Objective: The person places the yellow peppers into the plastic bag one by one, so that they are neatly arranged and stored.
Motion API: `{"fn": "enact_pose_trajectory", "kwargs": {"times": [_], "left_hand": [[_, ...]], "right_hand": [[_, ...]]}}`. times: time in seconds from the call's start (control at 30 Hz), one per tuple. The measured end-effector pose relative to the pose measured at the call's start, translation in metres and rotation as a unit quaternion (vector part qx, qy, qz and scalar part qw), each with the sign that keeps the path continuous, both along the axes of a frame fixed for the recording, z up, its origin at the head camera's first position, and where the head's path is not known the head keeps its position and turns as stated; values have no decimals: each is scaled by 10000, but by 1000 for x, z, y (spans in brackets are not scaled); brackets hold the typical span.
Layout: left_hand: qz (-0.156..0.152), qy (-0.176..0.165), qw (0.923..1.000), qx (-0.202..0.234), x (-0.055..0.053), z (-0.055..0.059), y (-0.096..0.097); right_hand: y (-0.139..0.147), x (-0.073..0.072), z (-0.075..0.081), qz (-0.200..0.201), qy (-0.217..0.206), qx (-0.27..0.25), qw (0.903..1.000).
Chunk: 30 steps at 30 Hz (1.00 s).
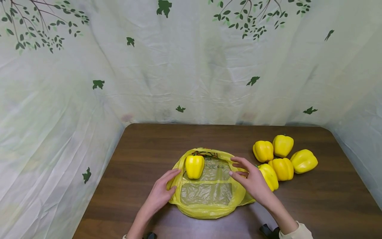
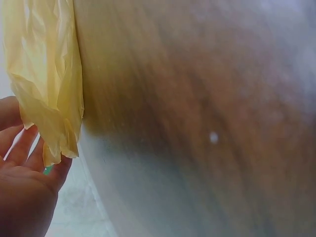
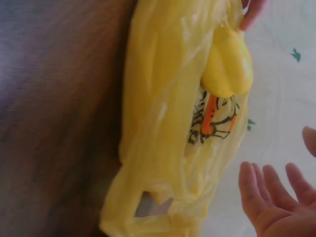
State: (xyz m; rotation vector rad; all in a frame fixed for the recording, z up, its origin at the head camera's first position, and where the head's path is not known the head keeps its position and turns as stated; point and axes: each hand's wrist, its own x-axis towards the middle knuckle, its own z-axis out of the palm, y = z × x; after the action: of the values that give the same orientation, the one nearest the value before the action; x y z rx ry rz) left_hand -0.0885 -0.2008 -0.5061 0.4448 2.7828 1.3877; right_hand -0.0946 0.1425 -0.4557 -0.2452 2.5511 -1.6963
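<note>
A thin yellow plastic bag [image 1: 209, 211] lies on the table with its mouth spread wide toward me. One yellow bell pepper [image 1: 195, 167] sits upright in the back left of the opening, in front of printed lettering. My left hand [image 1: 161, 191] rests at the bag's left rim, fingers fairly straight and thumb apart; in the left wrist view, crumpled film [image 2: 49, 79] hangs over its fingers. At the right rim my right hand [image 1: 253, 179] has its fingers spread, holding nothing. In the right wrist view those fingers [image 3: 256, 190] stand apart from the bag.
Several yellow bell peppers [image 1: 281, 169] lie grouped to the right of the bag, the nearest one [image 1: 269, 177] just behind my right hand. The brown wooden table [image 1: 155, 136] ends at a pale leaf-printed curtain [image 1: 194, 66], which also hangs along both sides.
</note>
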Motion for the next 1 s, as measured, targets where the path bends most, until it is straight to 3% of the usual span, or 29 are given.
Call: {"fn": "enact_pose_trajectory", "kwargs": {"times": [0.3,0.53,0.73,1.0], "left_hand": [[39,118,9999,-61,0,-1,1],[93,-86,9999,20,0,-1,0],[27,131,9999,29,0,-3,-1],[82,-54,9999,73,0,-1,-1]], "right_hand": [[14,15,-3,-423,259,174,9986],[23,24,-4,-686,510,62,9963],[30,31,-5,-1025,763,270,9914],[43,38,-13,-1408,1028,194,9845]]}}
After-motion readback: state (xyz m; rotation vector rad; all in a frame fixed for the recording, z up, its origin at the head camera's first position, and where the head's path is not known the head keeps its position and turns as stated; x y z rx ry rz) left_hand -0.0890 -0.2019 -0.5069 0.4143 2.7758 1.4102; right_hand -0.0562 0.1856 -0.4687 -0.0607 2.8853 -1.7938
